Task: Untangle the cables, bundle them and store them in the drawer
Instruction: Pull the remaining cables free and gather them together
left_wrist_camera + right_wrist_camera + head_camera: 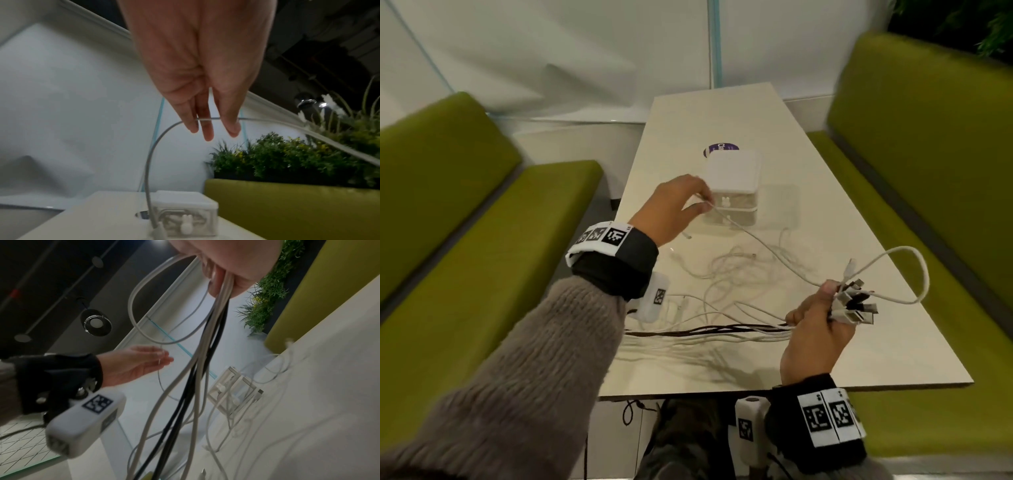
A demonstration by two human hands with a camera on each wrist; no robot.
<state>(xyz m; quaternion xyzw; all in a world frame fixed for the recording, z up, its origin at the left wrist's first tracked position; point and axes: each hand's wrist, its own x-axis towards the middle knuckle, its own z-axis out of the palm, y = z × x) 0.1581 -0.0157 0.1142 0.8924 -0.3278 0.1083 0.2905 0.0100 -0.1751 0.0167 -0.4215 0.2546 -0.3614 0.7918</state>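
Surface: a long pale table (808,144) runs from the bottom centre of the head view toward the upper centre, its near edge at the lower middle of the frame.
Room: green benches (914,144) flank the surface on the left and right; white wall panels fill the top of the frame, with green plants (287,155) behind the right bench.
Drawer box: a small white box (732,186) with clear drawers stands at mid-surface, its fronts facing the viewer; a purple round sticker (720,149) lies just behind it.
Cables: a loose white tangle (736,274) lies on the surface in the centre of the frame, in front of the box.
Bundle: several white and dark cables (709,330) stretch left to right across the near surface into the right hand, plug ends (856,306) fanning out to the right.
Right hand: the right hand (813,334), lower right, has its grip clamped on the bundle.
Left hand: the left hand (674,205), centre left and just beside the box, pinches one white cable (152,154) between thumb and fingertips; it hangs down to the surface and also slants right toward the bundle.
Open room: bare surface behind the box and along the right edge.
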